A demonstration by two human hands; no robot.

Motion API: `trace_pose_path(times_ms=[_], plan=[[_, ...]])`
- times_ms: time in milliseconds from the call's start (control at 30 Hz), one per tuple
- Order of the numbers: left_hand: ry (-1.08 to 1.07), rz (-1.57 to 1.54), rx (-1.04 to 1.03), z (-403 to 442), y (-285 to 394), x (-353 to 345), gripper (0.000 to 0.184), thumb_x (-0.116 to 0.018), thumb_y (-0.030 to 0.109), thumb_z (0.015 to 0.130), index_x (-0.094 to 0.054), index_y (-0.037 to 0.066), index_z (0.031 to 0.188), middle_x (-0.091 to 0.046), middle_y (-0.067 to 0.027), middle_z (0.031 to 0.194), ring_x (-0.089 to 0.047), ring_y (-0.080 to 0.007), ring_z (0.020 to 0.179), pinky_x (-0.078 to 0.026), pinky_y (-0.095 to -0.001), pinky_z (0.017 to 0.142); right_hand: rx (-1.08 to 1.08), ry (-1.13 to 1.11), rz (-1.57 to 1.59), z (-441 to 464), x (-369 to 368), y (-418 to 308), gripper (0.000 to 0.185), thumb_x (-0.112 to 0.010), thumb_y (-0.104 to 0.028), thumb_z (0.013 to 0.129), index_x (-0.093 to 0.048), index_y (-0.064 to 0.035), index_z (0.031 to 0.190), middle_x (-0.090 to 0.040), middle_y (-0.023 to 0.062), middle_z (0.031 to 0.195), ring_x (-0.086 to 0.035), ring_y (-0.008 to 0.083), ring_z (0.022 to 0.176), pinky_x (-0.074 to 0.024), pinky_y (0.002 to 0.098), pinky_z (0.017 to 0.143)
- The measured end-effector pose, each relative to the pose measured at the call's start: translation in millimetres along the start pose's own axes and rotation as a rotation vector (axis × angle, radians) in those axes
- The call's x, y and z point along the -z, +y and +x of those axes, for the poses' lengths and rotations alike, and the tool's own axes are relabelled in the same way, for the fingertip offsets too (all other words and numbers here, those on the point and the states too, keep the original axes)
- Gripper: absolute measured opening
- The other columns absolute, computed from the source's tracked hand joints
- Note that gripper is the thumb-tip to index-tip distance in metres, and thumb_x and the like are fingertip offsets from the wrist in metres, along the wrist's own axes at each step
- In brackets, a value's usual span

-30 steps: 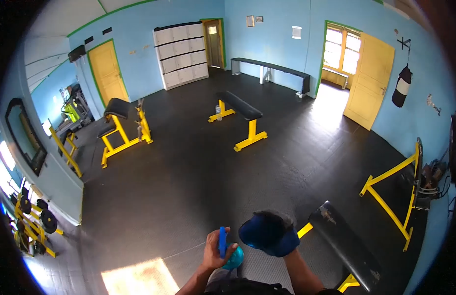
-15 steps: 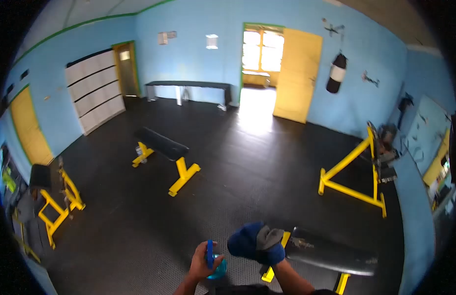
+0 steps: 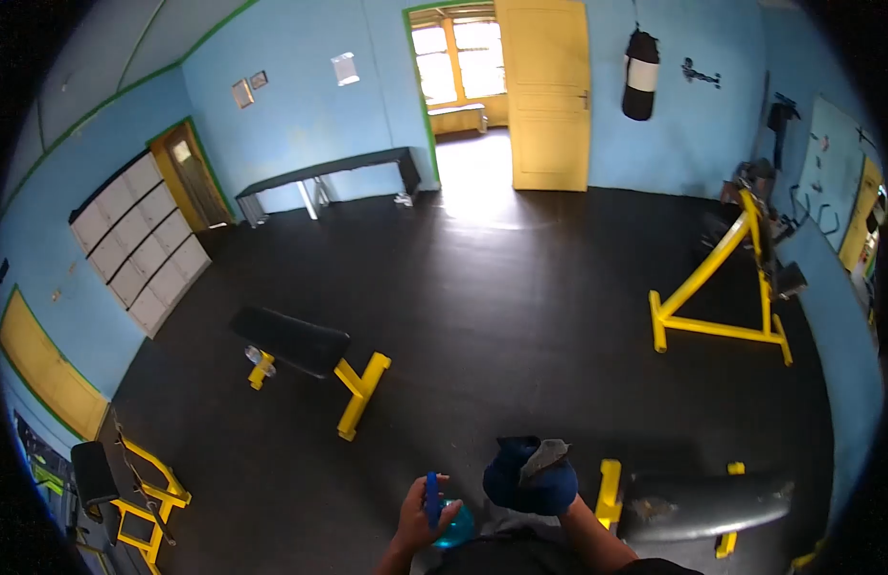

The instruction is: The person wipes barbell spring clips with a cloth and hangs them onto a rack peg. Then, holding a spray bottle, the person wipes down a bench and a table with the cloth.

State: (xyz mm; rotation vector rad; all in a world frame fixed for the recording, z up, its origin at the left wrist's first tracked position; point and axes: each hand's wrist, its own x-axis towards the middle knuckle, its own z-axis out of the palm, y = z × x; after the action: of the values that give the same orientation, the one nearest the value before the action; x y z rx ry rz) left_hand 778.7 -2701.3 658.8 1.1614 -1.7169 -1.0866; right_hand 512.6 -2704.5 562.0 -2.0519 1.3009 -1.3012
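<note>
My left hand [image 3: 423,517] is closed around a spray bottle [image 3: 455,527] at the bottom centre. Its blue spray head [image 3: 432,498] points up between my fingers and thumb, with the clear teal body below. To the right, a blue and grey cloth [image 3: 530,479] bunches over my right hand. That hand's fingers are hidden; only the wrist and forearm [image 3: 597,532] show. Just right of the cloth stands a padded bench [image 3: 707,508] with yellow legs and a worn black top.
Another black bench [image 3: 290,340] stands left of centre, with a plastic bottle [image 3: 260,361] by its yellow leg. Yellow-framed equipment [image 3: 722,278] is at right, more [image 3: 142,489] at lower left. A punching bag [image 3: 640,75] hangs beside an open yellow door [image 3: 549,96].
My view has tilted down and turned. Both hands, still with the spray bottle and the cloth, appear slightly farther right, and the near bench also sits farther right in view.
</note>
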Motion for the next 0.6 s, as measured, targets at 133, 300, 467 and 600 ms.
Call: trace_pose_path(times_ms=[133, 300, 467, 600], plan=[[0.063, 0.073, -0.008, 79.2, -17.1, 27.6, 0.054, -0.072, 0.029, 0.081, -0.047, 0.004, 0.121, -0.056, -0.0163, 0.114, -0.06, -0.0238, 0.1, -0.052, -0.0377, 0.083, -0.36, 0.007, 0.972, 108.5, -12.1, 26.1, 0.032, -0.071, -0.017, 0.079, -0.062, -0.0098, 0.109, -0.064, 0.0085, 0.105, -0.061, 0.0217, 0.094, -0.0487, 0.0358, 0.082], [0.214, 0.013, -0.092, 174.3, -52.9, 36.7, 0.057, -0.072, 0.031, 0.081, -0.044, 0.005, 0.124, -0.055, -0.0163, 0.116, -0.06, -0.0256, 0.101, -0.053, -0.0385, 0.083, -0.119, -0.098, 0.306, 230.9, -2.3, 52.0, 0.02, -0.069, -0.013, 0.08, -0.064, -0.008, 0.099, -0.065, 0.0089, 0.095, -0.062, 0.0175, 0.085, -0.05, 0.0319, 0.075], [0.198, -0.067, -0.025, 266.8, -83.3, 51.9, 0.055, -0.075, 0.026, 0.078, -0.047, 0.006, 0.12, -0.056, -0.014, 0.114, -0.062, -0.025, 0.097, -0.053, -0.0363, 0.082, -0.396, -0.206, 0.605, 301.1, -23.7, 104.3, 0.044, -0.068, -0.028, 0.084, -0.057, -0.0096, 0.123, -0.059, 0.0079, 0.118, -0.057, 0.0218, 0.104, -0.0467, 0.0351, 0.092], [0.19, -0.093, 0.096, 346.8, -104.3, 78.3, 0.056, -0.075, 0.03, 0.078, -0.047, 0.006, 0.12, -0.054, -0.0146, 0.115, -0.062, -0.0256, 0.096, -0.052, -0.0368, 0.084, -0.378, -0.231, 0.326, 333.4, -46.2, 248.8, 0.045, -0.065, -0.031, 0.086, -0.055, -0.0079, 0.123, -0.056, 0.0057, 0.12, -0.056, 0.0213, 0.105, -0.0472, 0.035, 0.091]])
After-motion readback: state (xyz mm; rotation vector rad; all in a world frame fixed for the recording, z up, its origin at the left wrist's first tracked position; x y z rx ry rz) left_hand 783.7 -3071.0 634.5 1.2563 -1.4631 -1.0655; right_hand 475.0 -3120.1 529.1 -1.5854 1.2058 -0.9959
